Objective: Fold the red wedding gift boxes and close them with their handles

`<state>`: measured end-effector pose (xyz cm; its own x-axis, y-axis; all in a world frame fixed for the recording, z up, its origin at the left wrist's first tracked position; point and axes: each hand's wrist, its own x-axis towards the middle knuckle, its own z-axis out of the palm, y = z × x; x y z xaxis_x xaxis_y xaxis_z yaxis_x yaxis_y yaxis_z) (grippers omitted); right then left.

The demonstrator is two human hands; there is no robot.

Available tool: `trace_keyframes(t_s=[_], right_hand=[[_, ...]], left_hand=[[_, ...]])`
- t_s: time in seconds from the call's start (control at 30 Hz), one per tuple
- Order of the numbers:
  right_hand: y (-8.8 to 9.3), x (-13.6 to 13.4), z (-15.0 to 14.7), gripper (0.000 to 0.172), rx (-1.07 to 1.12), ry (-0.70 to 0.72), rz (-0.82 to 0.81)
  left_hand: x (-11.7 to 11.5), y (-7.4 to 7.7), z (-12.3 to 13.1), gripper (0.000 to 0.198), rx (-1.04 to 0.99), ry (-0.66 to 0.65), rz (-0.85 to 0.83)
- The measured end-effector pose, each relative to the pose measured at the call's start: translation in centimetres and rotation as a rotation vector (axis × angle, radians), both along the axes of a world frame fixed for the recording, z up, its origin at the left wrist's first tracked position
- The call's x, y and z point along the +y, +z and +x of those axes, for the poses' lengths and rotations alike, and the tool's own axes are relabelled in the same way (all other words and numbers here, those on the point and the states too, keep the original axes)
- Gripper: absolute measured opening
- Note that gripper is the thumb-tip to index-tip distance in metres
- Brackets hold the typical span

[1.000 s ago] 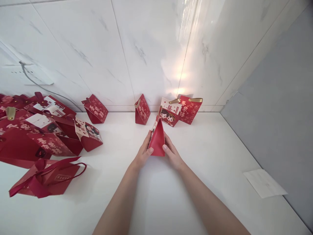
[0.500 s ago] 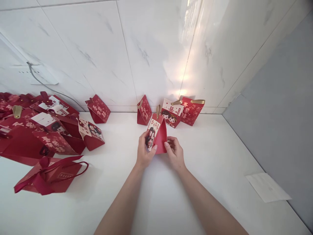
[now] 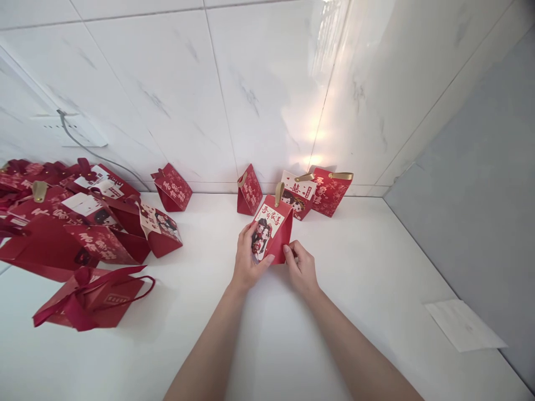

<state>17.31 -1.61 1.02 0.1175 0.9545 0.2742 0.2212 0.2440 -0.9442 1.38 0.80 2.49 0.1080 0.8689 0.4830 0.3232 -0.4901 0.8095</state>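
Left hand (image 3: 247, 260) and right hand (image 3: 301, 267) clasp a wedge-shaped red box (image 3: 264, 231).
It has smooth sides and a gold loop (image 3: 278, 195); angular boxes (image 3: 102, 245) crowd the left tabletop (image 3: 368, 278).

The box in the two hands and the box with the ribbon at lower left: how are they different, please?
The held box is between the left hand and the right hand; the ribbon box rests untouched.
The held box shows two cartoon figures; the ribbon box shows none on its visible sides.
The held box has a gold loop; the ribbon box has a dark red ribbon.
Both are mainly red.
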Motion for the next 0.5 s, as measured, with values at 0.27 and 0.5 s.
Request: trace_keyframes(t_s=[0.27,0.5], right_hand=[[0.0,0.6,0.5,0.034,0.121,-0.026,-0.092],[1.1,0.1,0.7,0.055,0.319,0.393,0.016]], left_hand=[[0.0,-0.2,0.1,0.08,0.015,-0.063,-0.016],[-0.1,-0.8,0.8,0.062,-0.279,-0.224,-0.292]])
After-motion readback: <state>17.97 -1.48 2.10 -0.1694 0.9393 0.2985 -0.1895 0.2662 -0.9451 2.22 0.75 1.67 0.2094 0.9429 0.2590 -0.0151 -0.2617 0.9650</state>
